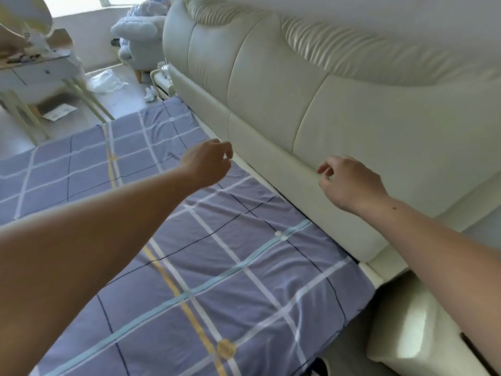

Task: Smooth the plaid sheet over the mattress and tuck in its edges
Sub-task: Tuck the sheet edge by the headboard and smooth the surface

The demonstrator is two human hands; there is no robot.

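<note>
The purple-blue plaid sheet (pixel 206 256) with white, light blue and yellow stripes lies spread over the mattress, with light wrinkles near the headboard. Its far edge runs along the gap at the foot of the cream padded headboard (pixel 311 109). My left hand (pixel 208 161) hovers over that edge with fingers loosely curled and holds nothing. My right hand (pixel 349 180) hangs in front of the headboard's lower pad, fingers loosely curled, also holding nothing. A small white speck (pixel 279 234) sits on the sheet near the edge.
A cream bedside unit (pixel 423 329) stands at the lower right, against the bed. A white dressing table (pixel 40 74) stands at the far left, with paper on the floor beneath. A pale armchair (pixel 141 42) with bedding sits at the back.
</note>
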